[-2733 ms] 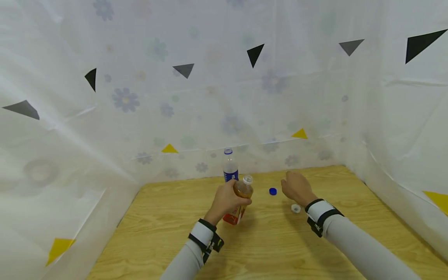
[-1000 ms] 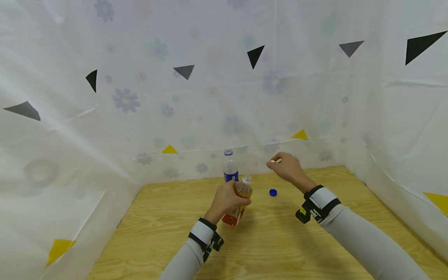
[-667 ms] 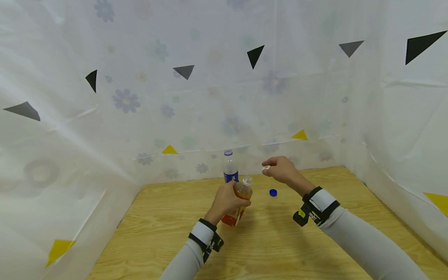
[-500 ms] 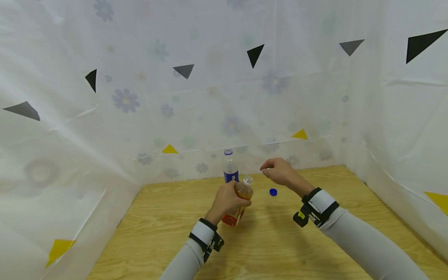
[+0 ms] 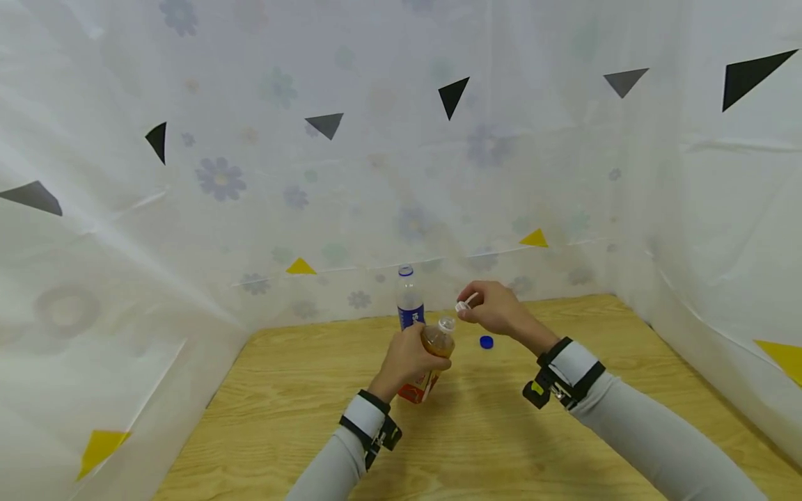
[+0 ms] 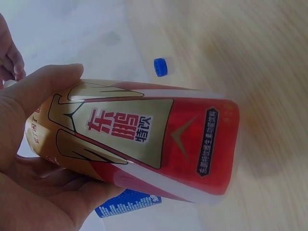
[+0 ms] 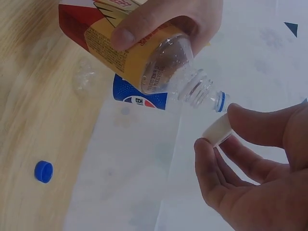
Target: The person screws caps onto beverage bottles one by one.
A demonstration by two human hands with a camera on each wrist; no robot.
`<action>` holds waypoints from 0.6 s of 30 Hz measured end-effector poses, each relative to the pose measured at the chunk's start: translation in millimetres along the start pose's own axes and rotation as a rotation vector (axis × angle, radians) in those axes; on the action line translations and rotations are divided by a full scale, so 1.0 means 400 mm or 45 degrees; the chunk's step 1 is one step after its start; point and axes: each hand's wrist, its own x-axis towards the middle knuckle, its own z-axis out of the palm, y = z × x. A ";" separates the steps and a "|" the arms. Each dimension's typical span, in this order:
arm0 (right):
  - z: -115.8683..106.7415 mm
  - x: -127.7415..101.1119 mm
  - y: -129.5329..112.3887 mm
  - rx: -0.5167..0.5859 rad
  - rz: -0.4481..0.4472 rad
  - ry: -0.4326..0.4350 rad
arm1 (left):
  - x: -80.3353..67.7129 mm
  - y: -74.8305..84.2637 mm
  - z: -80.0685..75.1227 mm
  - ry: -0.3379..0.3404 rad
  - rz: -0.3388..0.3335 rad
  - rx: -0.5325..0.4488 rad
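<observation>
My left hand [image 5: 407, 356] grips a red and gold drink bottle [image 6: 130, 130] round its upper part. The bottle's clear threaded mouth [image 7: 197, 86] has no cap on it. Between thumb and fingers, my right hand [image 5: 495, 306] pinches a white bottle cap [image 7: 219, 130], just above and to the right of that mouth in the head view. Behind the drink bottle stands a clear bottle with a blue label [image 5: 410, 306], also uncapped and partly hidden by the left hand.
A blue bottle cap [image 5: 486, 342] lies on the wooden table [image 5: 301, 417], right of the bottles and below the right hand in the head view. White sheeting [image 5: 376, 195] with flower prints and stuck-on triangles walls the table at the back and both sides.
My right hand has picked the white cap up from the table, lifted it and brought it left toward the drink bottle's mouth. The left hand has kept its grip on the bottle.
</observation>
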 end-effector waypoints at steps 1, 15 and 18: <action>0.004 -0.001 -0.001 -0.013 -0.018 -0.002 | 0.000 0.001 0.001 0.002 0.006 0.002; 0.043 -0.012 -0.006 -0.086 -0.187 -0.011 | -0.004 0.011 -0.008 -0.027 0.043 0.052; 0.042 -0.015 -0.006 -0.095 -0.205 -0.008 | -0.005 0.013 -0.011 -0.053 0.043 0.036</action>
